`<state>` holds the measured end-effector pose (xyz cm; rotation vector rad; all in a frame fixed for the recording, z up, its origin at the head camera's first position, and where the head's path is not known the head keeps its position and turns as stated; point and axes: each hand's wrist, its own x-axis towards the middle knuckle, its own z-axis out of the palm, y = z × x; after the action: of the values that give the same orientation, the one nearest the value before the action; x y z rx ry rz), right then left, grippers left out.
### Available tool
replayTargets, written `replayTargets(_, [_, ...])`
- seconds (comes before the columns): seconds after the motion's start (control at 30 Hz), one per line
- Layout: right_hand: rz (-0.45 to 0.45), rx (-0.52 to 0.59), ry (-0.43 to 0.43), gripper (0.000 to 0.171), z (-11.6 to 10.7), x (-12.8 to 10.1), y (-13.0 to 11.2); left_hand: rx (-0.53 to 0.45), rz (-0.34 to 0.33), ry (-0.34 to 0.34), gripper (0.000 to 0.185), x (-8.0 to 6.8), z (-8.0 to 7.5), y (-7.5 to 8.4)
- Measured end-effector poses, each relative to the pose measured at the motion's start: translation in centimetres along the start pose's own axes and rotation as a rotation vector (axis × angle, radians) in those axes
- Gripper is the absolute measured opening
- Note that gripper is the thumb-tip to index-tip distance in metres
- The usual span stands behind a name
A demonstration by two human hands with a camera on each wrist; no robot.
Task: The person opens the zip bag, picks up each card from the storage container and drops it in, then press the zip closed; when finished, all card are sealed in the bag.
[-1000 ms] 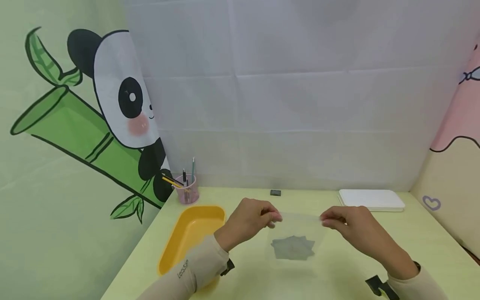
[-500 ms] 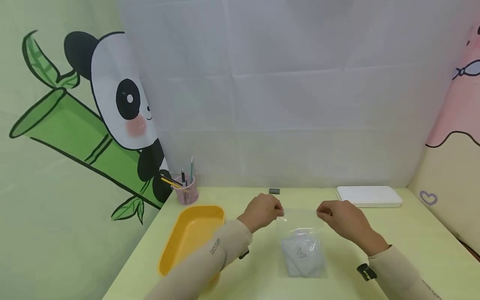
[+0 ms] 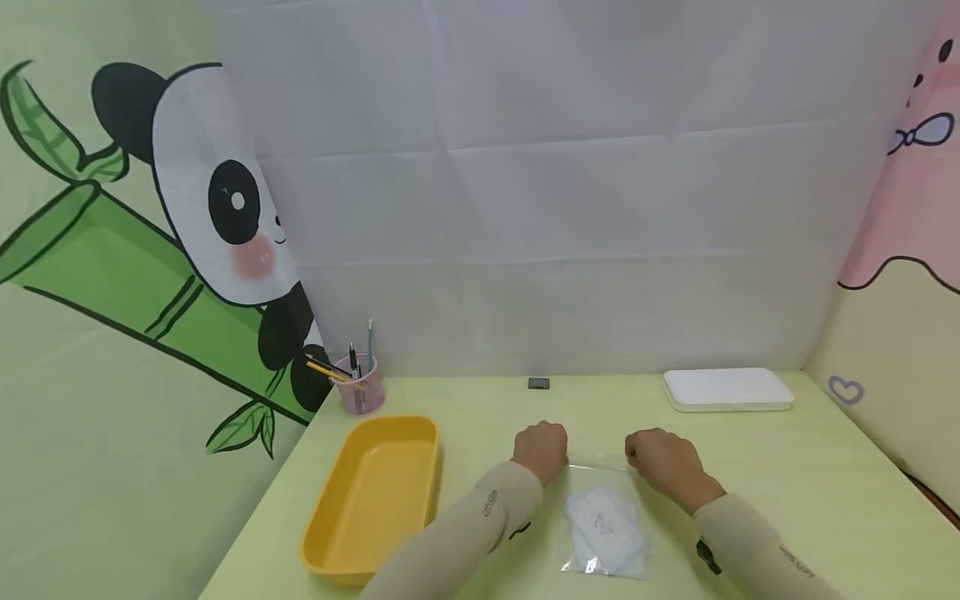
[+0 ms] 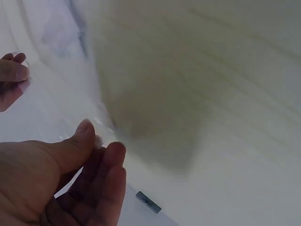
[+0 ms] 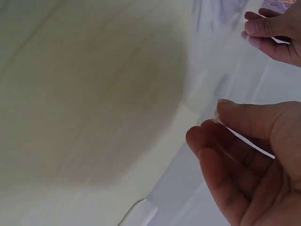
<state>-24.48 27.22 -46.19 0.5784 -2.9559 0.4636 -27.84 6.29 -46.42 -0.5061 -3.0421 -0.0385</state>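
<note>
Bag lowered flat onto table; long axis toward viewer; left hand, right hand pinching far-edge corners.

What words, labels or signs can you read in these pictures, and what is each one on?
Left sleeve: a short printed word, too small and blurred to read.
Right sleeve: a printed word, also too blurred to read.
Grey item in the clear bag: a small dark mark, unreadable.
Wall drapes: only drawings, a panda and a heart, with no text.
</note>
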Motion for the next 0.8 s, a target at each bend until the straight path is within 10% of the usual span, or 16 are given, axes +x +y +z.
replayTargets(0.47, [-0.010, -0.085, 0.013, 0.012, 2.6, -0.1, 1.2, 0.074, 0.013, -0.007, 0.013, -0.5, 2.1, -0.4])
replayTargets(0.8, [0.031, 0.011, -0.038, 0.033, 0.4, -0.2, 1.3, 0.194, 0.059, -0.076, 0.040, -0.4, -0.8, -0.6])
